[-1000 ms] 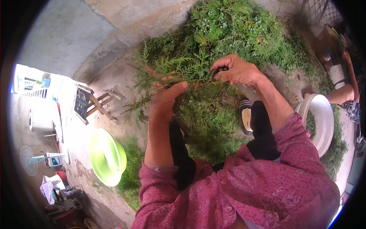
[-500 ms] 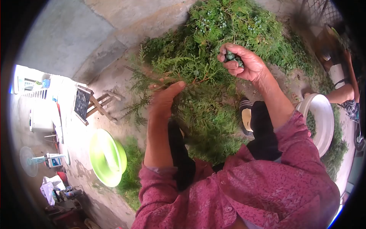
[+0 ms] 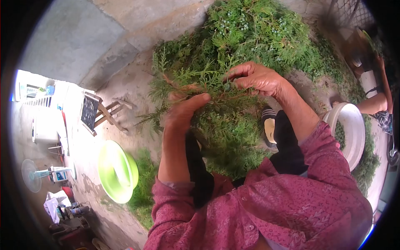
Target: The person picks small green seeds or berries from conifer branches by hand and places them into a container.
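My left hand [image 3: 184,105] is closed around a leafy green arborvitae sprig [image 3: 160,89], thumb pointing right along its stem. Its flat fronds stick out on both sides of the hand. At the right end of this sprig, my right hand [image 3: 262,80] pinches at a small bluish-green cone [image 3: 227,86] with bent fingers. The palm faces down and away, so the other cones in it are hidden. Beyond both hands lies a big heap of cut branches [image 3: 266,33], dotted with pale blue-green cones.
A lime-green basin [image 3: 106,179] is on the floor at left, near a folding stool [image 3: 93,112]. At right stands a white bucket [image 3: 356,133] with green cones inside. Another person's leg [image 3: 373,103] shows beyond it. Loose greenery lies between my feet.
My right hand has moved left and down to the sprig and turned over, so the cones in its palm no longer show. The left hand has shifted slightly right, still gripping the sprig.
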### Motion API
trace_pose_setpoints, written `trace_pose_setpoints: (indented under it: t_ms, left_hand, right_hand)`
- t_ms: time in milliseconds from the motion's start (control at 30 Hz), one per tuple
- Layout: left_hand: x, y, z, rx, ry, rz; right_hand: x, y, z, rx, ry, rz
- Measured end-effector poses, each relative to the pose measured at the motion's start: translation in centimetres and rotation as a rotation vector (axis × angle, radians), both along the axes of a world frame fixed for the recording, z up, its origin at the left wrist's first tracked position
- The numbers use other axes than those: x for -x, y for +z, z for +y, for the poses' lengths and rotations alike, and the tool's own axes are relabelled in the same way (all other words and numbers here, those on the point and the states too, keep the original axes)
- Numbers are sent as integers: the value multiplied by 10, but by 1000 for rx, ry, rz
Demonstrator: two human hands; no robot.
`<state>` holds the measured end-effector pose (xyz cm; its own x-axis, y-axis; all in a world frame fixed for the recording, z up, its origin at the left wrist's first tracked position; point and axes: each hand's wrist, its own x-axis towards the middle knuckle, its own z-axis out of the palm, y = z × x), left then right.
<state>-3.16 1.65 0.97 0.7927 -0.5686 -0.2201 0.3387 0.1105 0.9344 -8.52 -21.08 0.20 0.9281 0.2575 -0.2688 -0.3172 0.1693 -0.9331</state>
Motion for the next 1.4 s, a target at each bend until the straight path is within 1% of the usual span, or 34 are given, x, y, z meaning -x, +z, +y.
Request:
trace_pose_setpoints:
  t_ms: [133, 200, 267, 333, 367, 433, 467, 500, 533, 567, 600, 633, 667, 700, 733, 767, 800, 833, 867, 900, 933, 967, 1000, 1033, 1067, 1100, 1133, 1167, 1200, 1267, 1300, 1333, 1367, 1400]
  left_hand:
    - [-3, -6, 1, -47, 31, -31]
    - [-5, -7, 2, -46, -7, -44]
    - [-6, -13, 2, -35, 19, -25]
    - [-9, -17, 2, -25, 44, -6]
    - [-10, -18, 1, -19, 23, -22]
    - [-13, -23, -2, -11, 3, -38]
    - [-13, -29, -6, -58, 16, -77]
    - [-12, -31, -9, -105, 29, -117]
    - [-12, -31, -10, -100, 30, -120]
    - [-11, -29, -11, -114, 65, -55]
    - [-12, -26, -13, -124, 97, 7]
    - [-13, -23, -12, -111, 95, -1]
    - [-14, -19, -9, -45, 84, -28]
    - [-14, -17, -7, 24, 78, -52]
    - [-15, -15, -7, 42, 89, -51]
    - [-16, -13, -8, 1, 121, 13]
    - [-18, -11, -8, -37, 152, 76]
    - [-20, -12, -8, -11, 163, 78]
    - [-22, -16, -10, -9, 164, 18]
    - [-24, -20, -11, -7, 168, -40]
    - [-25, -22, -12, 22, 189, -38]
    - [-24, -23, -14, 44, 137, -54]
    - [-24, -24, -15, 63, 88, -73]
    - [-22, -26, -16, 46, 84, -72]
    - [-24, -38, -19, 63, 103, -71]
    - [-27, -56, -25, -113, 185, -111]
    - [-27, -65, -30, -292, 262, -147]
    - [-9, -30, -26, -392, 290, -328]
    - [-6, -25, -24, -382, 290, -326]
    - [-6, -19, -21, -366, 148, -480]
    - [-5, -20, -22, -352, 154, -476]
    - [-6, -24, -23, -343, 194, -602]
    - [-6, -27, -24, -336, 232, -728]
    - [-8, -30, -23, -332, 229, -722]
  right_hand:
    - [2, 5, 5, -6, 47, -15]
    - [-1, -2, 6, 16, 37, -29]
    - [-3, -7, 7, 37, 27, -43]
    - [-5, -9, 10, 241, -29, -116]
    - [-6, -14, 12, 241, -27, -116]
    - [-9, -32, 17, 707, -164, -538]
    - [-10, -37, 18, 709, -162, -539]
    - [-11, -41, 18, 899, -215, -595]
    - [-13, -42, 18, 1090, -268, -651]
    - [-14, -41, 13, 1096, -269, -658]
    - [-14, -40, 3, 1194, -319, -580]
    - [-13, -37, -6, 1293, -369, -499]
    - [-10, -33, -14, 1307, -366, -509]
    - [-6, -29, -23, 1200, -458, -477]
    - [-1, -26, -31, 1089, -543, -441]
    - [8, -21, -36, 1104, -532, -448]
    - [21, -13, -41, 1037, -616, -335]
    - [33, -6, -48, 970, -696, -228]
    - [45, -9, -62, 921, -788, -248]
    - [64, 5, -66, 758, -915, -121]
    - [84, 10, -76, 772, -1006, -119]
    - [109, 10, -91, 825, -1086, -123]
    - [134, 14, -104, 1064, -1150, -62]
    - [173, -17, -157, 1523, -1111, -194]
    - [205, -13, -169, 1565, -1129, -53]
    - [250, -39, -213, 1601, -1152, -68]
    - [262, -15, -182, 1275, -1333, 252]
    - [288, -26, -191, 1566, -1194, 387]
    - [321, -46, -207, 1845, -1033, 526]
    - [383, -96, -226, 1974, -907, 437]
    - [399, -105, -226, 1977, -849, 445]
    - [408, -109, -227, 1976, -789, 456]
    - [405, -106, -228, 1985, -787, 458]
    - [396, -102, -225, 1767, -830, 500]
